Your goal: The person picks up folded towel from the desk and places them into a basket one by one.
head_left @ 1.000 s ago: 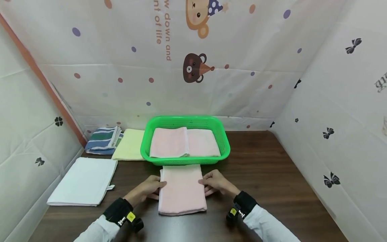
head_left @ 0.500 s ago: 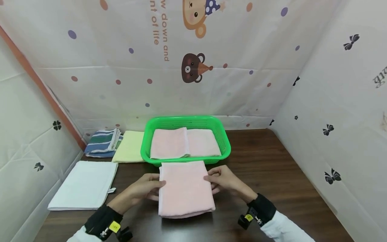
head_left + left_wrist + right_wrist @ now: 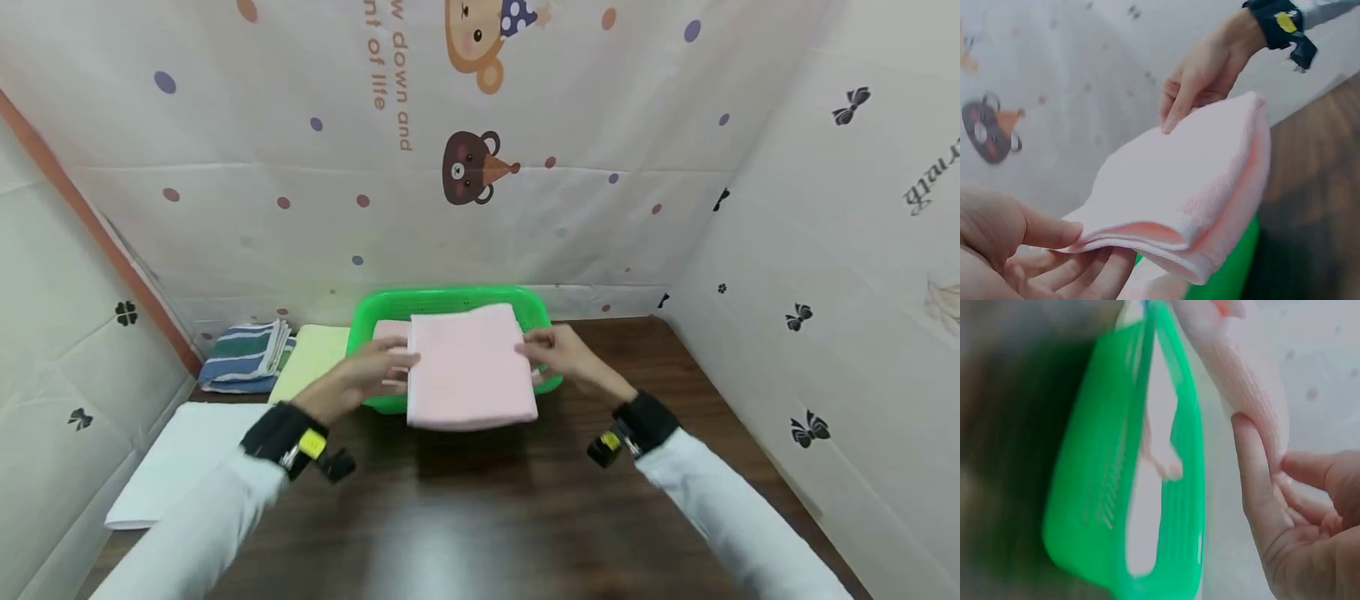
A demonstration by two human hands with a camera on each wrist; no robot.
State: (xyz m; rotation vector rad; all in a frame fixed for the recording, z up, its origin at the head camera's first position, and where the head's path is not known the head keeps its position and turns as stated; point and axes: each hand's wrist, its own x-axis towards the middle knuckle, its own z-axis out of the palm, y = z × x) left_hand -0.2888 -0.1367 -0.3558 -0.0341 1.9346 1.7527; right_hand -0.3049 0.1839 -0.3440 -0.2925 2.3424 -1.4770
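Pink folded terry towel (image 3: 472,371) sits pinched between your two hands, left hand (image 3: 367,375) on its left edge and right hand (image 3: 562,358) on its right, held up above the green perforated plastic basket (image 3: 457,296), which has pink folded cloth (image 3: 392,329) inside. Left of the basket on your brown wood-grain surface (image 3: 592,508): pale yellow folded cloth (image 3: 309,358), blue-green-white striped folded cloth (image 3: 243,357), white folded cloth (image 3: 168,458) partly behind your sleeve (image 3: 206,508).
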